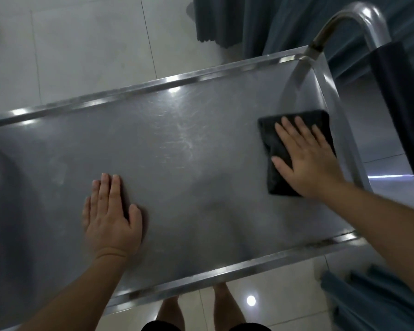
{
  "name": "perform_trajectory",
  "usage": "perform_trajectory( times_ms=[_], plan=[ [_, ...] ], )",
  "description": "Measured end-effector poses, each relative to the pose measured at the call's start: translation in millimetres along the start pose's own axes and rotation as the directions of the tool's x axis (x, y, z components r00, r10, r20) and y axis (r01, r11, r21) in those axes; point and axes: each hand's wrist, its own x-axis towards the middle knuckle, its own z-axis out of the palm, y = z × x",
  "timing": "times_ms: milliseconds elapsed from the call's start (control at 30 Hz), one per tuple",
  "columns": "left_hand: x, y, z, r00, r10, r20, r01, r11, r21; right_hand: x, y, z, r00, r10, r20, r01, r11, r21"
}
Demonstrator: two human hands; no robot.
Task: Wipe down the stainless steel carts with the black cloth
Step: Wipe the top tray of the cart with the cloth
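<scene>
The stainless steel cart (177,149) fills the view, its flat top tray seen from above with a raised rim all round. A folded black cloth (279,149) lies on the tray near its right end. My right hand (306,158) is spread flat on the cloth, pressing it onto the steel, fingers pointing away from me. Resting palm down on the bare steel at the front left is my left hand (111,216), with nothing under it.
The cart's curved tubular handle (359,22) rises at the right end, with a dark cloth (397,96) draped over it. Blue-grey curtains (261,22) hang behind and at the lower right. Pale floor tiles (81,51) surround the cart; my bare legs show below the near rim.
</scene>
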Motion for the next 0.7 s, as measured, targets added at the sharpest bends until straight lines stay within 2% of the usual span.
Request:
perform_trajectory(
  times_ms=[200,333,533,700],
  plan=[
    [0,0,2,1.0,-0.003,-0.019,0.003,1.0,-0.003,129,-7,-37,0.996,0.09,0.016,-0.091,0.993,0.072],
    [1,-2,3,1.0,-0.008,-0.016,0.008,1.0,0.003,168,-13,-49,0.991,0.129,0.024,-0.131,0.987,0.095],
    [0,-3,0,1.0,-0.015,0.01,0.015,1.0,0.005,158,-22,-44,0.988,0.155,-0.014,-0.153,0.98,0.125],
    [1,3,-4,1.0,-0.027,0.009,0.028,0.999,-0.033,79,-39,-21,0.997,0.071,-0.032,-0.067,0.992,0.111]
  ],
)
